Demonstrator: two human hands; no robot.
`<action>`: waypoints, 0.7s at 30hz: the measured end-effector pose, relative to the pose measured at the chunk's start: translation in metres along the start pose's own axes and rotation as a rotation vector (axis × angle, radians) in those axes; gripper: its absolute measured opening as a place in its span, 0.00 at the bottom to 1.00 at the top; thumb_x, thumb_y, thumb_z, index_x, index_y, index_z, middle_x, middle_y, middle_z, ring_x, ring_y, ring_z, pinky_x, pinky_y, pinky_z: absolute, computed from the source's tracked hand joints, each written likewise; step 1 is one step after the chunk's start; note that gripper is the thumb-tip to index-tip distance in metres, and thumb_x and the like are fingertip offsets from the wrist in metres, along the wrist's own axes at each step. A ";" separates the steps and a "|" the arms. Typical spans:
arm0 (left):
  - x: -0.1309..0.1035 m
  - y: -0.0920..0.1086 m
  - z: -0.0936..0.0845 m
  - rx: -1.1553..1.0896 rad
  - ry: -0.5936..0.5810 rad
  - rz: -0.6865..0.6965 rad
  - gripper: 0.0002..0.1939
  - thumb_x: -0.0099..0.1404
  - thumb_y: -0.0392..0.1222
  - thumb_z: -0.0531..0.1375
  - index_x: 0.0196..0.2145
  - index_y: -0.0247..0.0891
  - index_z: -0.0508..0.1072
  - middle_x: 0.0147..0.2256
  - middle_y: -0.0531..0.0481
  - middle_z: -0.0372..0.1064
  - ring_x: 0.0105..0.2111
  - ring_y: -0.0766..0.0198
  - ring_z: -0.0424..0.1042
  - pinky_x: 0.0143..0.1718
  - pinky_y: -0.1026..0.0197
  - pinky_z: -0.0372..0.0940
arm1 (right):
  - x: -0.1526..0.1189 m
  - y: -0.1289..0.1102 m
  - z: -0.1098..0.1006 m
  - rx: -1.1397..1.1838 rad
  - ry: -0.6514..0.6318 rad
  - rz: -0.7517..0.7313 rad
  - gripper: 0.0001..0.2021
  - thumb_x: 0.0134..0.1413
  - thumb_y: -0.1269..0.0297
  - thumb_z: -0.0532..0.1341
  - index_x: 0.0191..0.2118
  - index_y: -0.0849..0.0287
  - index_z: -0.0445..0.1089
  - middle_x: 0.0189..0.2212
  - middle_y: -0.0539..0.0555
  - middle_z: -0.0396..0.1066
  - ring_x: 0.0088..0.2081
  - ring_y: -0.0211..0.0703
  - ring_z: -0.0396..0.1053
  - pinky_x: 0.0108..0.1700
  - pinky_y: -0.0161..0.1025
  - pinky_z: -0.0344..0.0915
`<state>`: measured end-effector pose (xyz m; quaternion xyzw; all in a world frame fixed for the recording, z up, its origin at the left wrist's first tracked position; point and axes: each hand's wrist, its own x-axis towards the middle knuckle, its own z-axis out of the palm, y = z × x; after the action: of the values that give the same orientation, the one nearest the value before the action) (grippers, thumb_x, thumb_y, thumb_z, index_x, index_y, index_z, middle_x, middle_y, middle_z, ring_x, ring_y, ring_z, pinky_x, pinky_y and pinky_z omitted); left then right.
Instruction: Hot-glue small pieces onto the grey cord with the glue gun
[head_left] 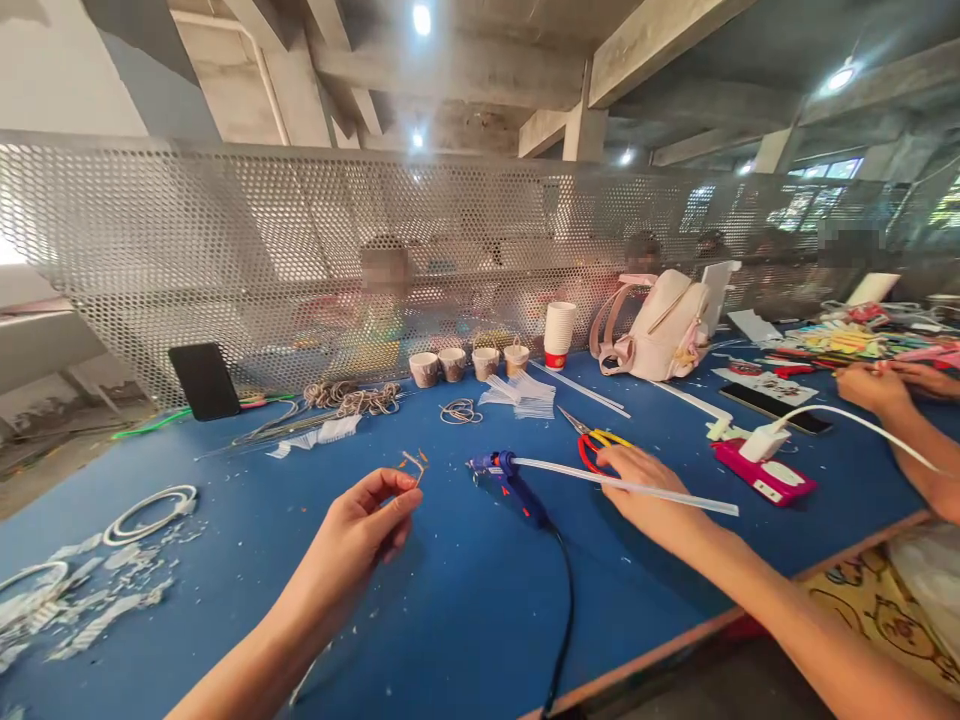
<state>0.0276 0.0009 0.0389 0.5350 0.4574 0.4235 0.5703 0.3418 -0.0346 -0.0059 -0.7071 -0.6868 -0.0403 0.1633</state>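
Note:
My left hand (375, 515) pinches a small twig-like piece (416, 465) with brownish-orange tips, held above the blue table (465, 620). My right hand (645, 490) lies at the handles of the red and yellow pliers (592, 440), its fingers curled at the red handle; the pliers' open jaws point away to the upper left. Between my hands a blue glue gun (514, 485) lies on the table, with a long clear glue stick (637, 482) in its back end, passing in front of my right hand. Its black cord runs toward me.
Four small cups (451, 364), a paper cup stack (559, 335) and a pink backpack (664, 325) stand along the perforated metal screen (300, 260). A phone (204, 381) and cord bundles are left; a pink power strip (763, 473) and another person's hands (874, 388) are right.

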 end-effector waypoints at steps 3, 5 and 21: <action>0.000 0.001 0.001 0.018 -0.024 -0.004 0.15 0.51 0.49 0.64 0.30 0.38 0.65 0.13 0.62 0.57 0.14 0.74 0.51 0.15 0.69 0.45 | 0.019 0.015 -0.003 -0.109 -0.090 0.093 0.13 0.60 0.68 0.50 0.47 0.61 0.66 0.47 0.62 0.69 0.49 0.51 0.66 0.47 0.42 0.61; 0.000 0.001 0.001 0.016 -0.033 -0.018 0.15 0.51 0.49 0.64 0.30 0.38 0.65 0.13 0.61 0.57 0.14 0.74 0.51 0.15 0.69 0.46 | 0.028 0.021 0.000 -0.131 -0.151 0.112 0.14 0.59 0.69 0.51 0.48 0.63 0.66 0.45 0.64 0.70 0.46 0.53 0.67 0.43 0.43 0.62; 0.004 0.005 -0.011 -0.086 -0.025 -0.022 0.12 0.49 0.46 0.64 0.27 0.37 0.66 0.13 0.61 0.54 0.14 0.75 0.50 0.14 0.70 0.44 | -0.008 0.050 -0.002 -0.073 -0.138 0.306 0.05 0.45 0.68 0.58 0.31 0.57 0.68 0.29 0.55 0.75 0.32 0.49 0.74 0.28 0.35 0.62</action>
<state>0.0182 0.0077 0.0435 0.5099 0.4375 0.4299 0.6031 0.3905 -0.0429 -0.0153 -0.8100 -0.5787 0.0087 0.0942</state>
